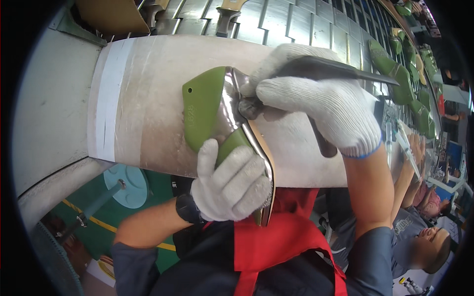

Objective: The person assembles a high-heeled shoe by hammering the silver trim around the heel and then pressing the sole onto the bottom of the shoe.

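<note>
A green shoe last (pixel 205 111) lies on its side across the worktop, with a glossy dark shoe upper (pixel 228 111) wrapped round part of it. A tan insole edge (pixel 260 139) shows along its right side. My left hand (pixel 232 185), in a white knit glove, holds the last's lower part with fingers laid across it. Gloved likewise, my right hand (pixel 323 98) is closed round dark metal lasting pincers (pixel 321 69). Their rounded head is against the upper's edge near the middle of the last. The fingertips and jaws are partly hidden.
Beyond the worktop (pixel 158 108) runs a slatted metal conveyor (pixel 291 22) with another last (pixel 228 17) on it. Several green lasts (pixel 395 74) stand at the right. A co-worker (pixel 419 246) is close on my right. A light blue round disc (pixel 126 185) sits below the worktop.
</note>
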{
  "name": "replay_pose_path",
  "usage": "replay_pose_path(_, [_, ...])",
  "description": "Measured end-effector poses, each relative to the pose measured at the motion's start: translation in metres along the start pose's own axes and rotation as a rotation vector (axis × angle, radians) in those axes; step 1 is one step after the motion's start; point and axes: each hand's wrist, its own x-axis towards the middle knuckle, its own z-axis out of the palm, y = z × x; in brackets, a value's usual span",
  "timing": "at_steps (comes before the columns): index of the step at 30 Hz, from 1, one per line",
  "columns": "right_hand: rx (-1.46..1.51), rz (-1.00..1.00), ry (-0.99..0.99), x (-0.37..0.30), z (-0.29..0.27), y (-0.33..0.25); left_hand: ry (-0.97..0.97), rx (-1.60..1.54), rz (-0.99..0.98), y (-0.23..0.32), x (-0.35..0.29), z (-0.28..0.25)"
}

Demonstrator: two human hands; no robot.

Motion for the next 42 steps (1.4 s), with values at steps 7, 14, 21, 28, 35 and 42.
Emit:
replay_pose_path(7, [0.250,0.128,-0.098,-0.013,-0.009,0.018,-0.054,-0.004,0.023,-0.005,-0.003,-0.003])
replay_pose_path(14, [0.614,0.007,-0.002,-0.086,0.022,0.026,-0.071,0.064,0.058,-0.008,-0.008,-0.004])
replay_pose_path(21, [0.202,-0.436,0.190,-0.160,0.084,0.045,-0.119,0.062,0.085,-0.011,-0.010,-0.009])
replay_pose_path(28, [0.621,-0.400,0.345,-0.180,0.066,0.028,-0.050,0.047,0.078,-0.009,-0.009,-0.005])
replay_pose_path(35, [0.041,-0.273,0.317,-0.104,0.051,0.060,-0.074,0.169,0.149,-0.019,0.004,-0.006])
replay_pose_path(42, [-1.080,-0.371,0.640,-0.096,0.020,0.052,0.293,-0.449,-0.350,-0.029,0.026,-0.054])
